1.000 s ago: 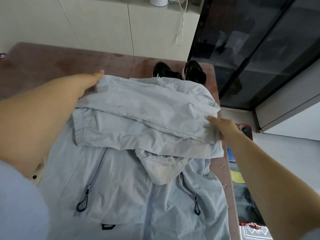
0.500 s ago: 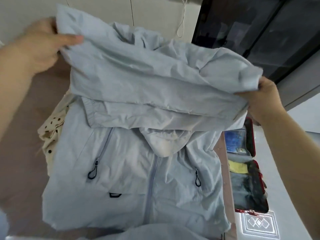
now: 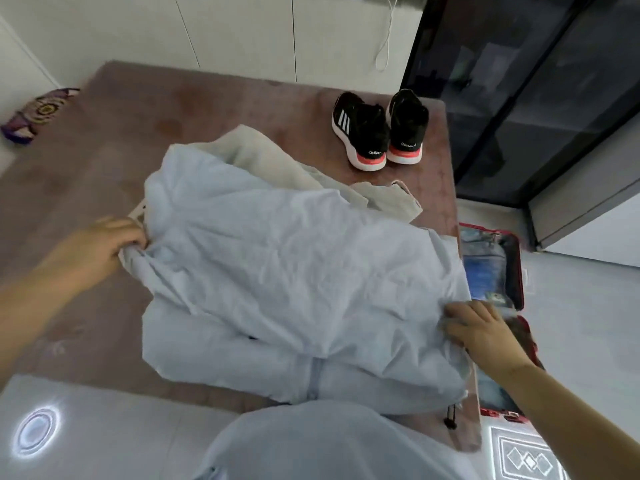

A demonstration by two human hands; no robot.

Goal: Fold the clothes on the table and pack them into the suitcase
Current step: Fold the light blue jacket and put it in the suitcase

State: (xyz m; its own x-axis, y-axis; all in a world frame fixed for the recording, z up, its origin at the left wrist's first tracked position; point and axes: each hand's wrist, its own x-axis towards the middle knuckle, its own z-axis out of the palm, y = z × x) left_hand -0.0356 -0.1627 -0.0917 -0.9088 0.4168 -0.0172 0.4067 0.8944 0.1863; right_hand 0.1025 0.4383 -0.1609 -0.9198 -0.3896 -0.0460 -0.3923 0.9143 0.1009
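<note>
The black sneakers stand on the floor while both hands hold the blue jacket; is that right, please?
No: the head view shows the black sneakers on the table. The left hand and right hand do hold the blue jacket.

Domestic interior, a room in a home. Beyond the left fingers (image 3: 128, 230), plain white cupboard doors (image 3: 242, 32) line the wall behind a brown table (image 3: 207, 109); beyond the right fingers (image 3: 460, 315) stand a pair of black trainers (image 3: 377, 129) and dark glass panels (image 3: 519, 81). Just to the right of the right fingers an open red-rimmed suitcase (image 3: 518, 265) lies on a pale floor (image 3: 588, 323). Household clothing, a pale blue jacket (image 3: 294, 265), lies between the two.
</note>
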